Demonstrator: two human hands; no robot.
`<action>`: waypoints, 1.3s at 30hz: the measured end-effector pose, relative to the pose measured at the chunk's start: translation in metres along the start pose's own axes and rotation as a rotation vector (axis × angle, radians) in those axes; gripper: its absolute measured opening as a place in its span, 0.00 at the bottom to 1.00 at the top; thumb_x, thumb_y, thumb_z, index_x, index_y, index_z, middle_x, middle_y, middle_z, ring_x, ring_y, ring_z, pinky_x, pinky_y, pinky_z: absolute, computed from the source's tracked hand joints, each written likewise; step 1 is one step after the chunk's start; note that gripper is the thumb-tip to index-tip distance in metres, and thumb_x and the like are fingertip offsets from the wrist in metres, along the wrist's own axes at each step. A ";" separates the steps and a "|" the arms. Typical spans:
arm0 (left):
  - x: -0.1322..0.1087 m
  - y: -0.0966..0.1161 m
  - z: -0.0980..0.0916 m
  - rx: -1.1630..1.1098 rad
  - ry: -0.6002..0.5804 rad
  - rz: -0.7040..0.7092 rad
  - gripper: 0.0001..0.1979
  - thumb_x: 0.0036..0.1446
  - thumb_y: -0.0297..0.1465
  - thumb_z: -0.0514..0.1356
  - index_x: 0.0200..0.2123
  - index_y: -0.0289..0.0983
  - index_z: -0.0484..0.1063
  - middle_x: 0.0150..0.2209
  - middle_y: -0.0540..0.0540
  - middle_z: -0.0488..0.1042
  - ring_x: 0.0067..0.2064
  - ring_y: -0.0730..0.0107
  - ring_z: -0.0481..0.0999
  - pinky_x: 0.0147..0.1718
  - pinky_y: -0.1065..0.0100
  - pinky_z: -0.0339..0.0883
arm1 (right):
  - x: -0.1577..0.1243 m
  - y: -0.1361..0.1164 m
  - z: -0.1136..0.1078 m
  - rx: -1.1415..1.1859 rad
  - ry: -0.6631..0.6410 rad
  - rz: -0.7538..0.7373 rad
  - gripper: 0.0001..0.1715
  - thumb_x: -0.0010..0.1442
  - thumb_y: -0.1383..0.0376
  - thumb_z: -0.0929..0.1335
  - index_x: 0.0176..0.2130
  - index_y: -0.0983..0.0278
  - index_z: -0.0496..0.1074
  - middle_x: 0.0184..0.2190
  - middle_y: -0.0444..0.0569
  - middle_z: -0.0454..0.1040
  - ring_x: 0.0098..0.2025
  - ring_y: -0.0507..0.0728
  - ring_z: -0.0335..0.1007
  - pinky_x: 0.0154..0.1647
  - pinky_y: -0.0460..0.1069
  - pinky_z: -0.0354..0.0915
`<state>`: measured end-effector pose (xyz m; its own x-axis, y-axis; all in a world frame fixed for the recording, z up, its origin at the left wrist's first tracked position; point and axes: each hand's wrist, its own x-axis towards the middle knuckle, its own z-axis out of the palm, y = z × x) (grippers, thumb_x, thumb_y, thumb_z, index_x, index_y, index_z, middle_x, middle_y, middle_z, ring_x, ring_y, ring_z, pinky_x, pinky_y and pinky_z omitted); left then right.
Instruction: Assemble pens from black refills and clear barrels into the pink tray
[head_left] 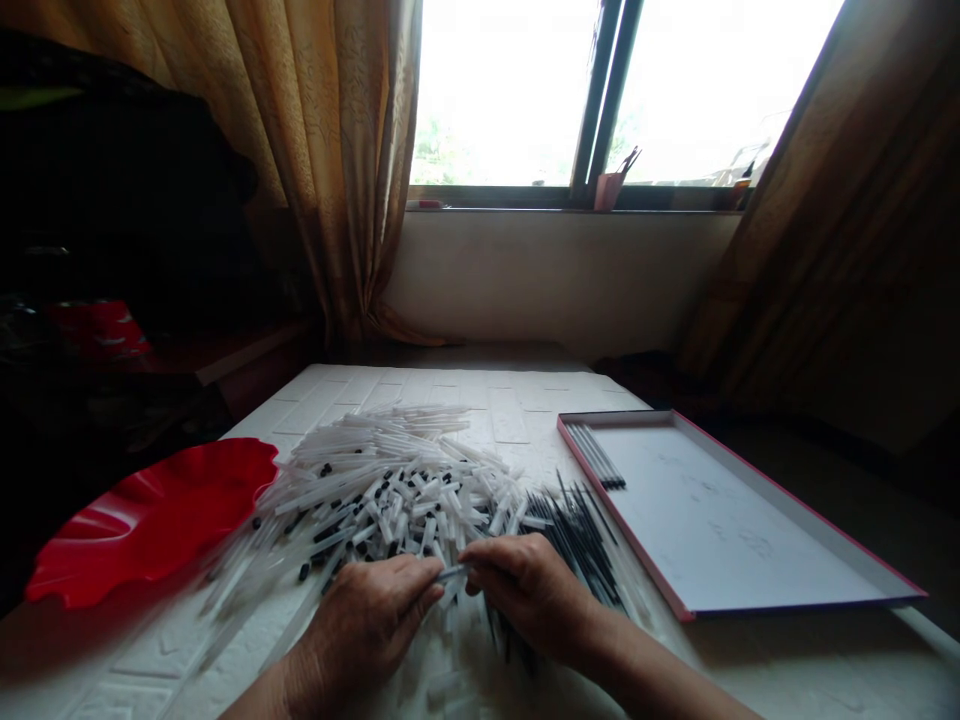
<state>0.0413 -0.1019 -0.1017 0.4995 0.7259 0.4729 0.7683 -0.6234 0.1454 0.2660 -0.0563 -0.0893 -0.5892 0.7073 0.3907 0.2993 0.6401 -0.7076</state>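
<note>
My left hand [379, 612] and my right hand [536, 598] meet low in the middle of the view, both with fingers pinched. Between their fingertips runs a thin pale tube [452, 573], gripped at either end; the fingers cover its ends. Just beyond the hands lies a heap of short clear caps [401, 515], with small black plugs [304, 572] scattered among them. Behind these is a pile of long translucent tubes [352, 440]. Beside my right hand, thin dark rods [581, 540] lie in a loose bundle.
To the right, a shallow pink-edged box lid [750, 530] holds several finished-looking sticks [595, 455] along its left wall. A red wavy-rimmed plastic bowl [157, 520] sits at the left. The white brick-patterned tabletop [510, 400] reaches towards the window wall. Curtains [360, 150] hang behind.
</note>
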 end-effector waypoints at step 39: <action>0.016 0.003 -0.017 -0.350 0.013 -0.167 0.14 0.69 0.35 0.50 0.46 0.43 0.76 0.32 0.51 0.82 0.32 0.69 0.83 0.32 0.76 0.73 | 0.010 0.000 -0.014 0.331 -0.010 0.163 0.16 0.59 0.59 0.69 0.45 0.66 0.74 0.23 0.41 0.71 0.23 0.50 0.63 0.26 0.45 0.62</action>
<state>0.0445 -0.0971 -0.0785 0.3720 0.8234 0.4284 0.6542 -0.5600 0.5083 0.2704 -0.0454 -0.0769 -0.5614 0.7882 0.2521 0.1316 0.3858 -0.9131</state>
